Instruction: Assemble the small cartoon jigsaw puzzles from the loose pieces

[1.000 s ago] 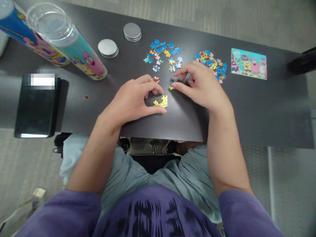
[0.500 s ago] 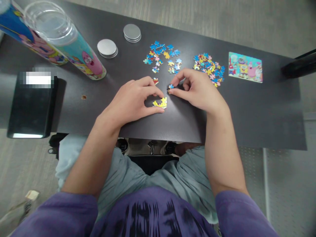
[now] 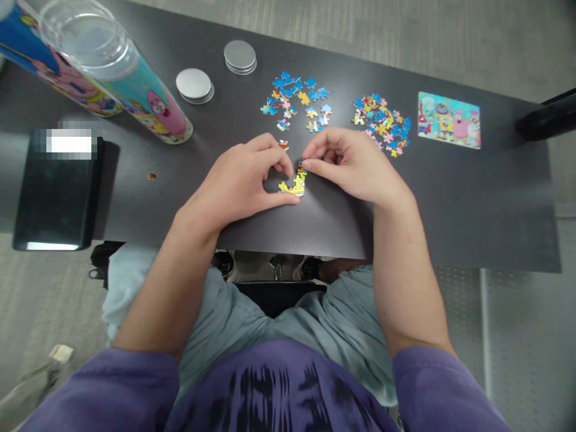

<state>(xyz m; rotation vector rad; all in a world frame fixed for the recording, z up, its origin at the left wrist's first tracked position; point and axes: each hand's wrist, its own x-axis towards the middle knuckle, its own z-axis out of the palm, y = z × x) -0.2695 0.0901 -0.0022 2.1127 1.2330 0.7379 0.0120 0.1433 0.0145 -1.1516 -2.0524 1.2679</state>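
Observation:
Several joined yellow puzzle pieces (image 3: 293,188) lie on the dark table. My left hand (image 3: 252,177) rests around their left side, thumb touching the lower edge, with its fingers apart and nothing gripped. Between the thumb and index finger of my right hand (image 3: 344,161) is a small blue and orange puzzle piece (image 3: 302,168), at the top right end of the yellow group. Just beyond my left fingers is a loose red and white piece (image 3: 283,145), partly hidden.
Loose pieces form one pile (image 3: 288,90) ahead and another pile (image 3: 384,123) to the right. Beyond that is a picture card (image 3: 449,120). Metal discs (image 3: 195,84), two tall printed tubes (image 3: 157,108) and a black box (image 3: 58,198) stand or lie to the left.
My right hand has moved slightly left with its piece, which now meets the yellow group's upper end. My left index finger has lifted back from the group.

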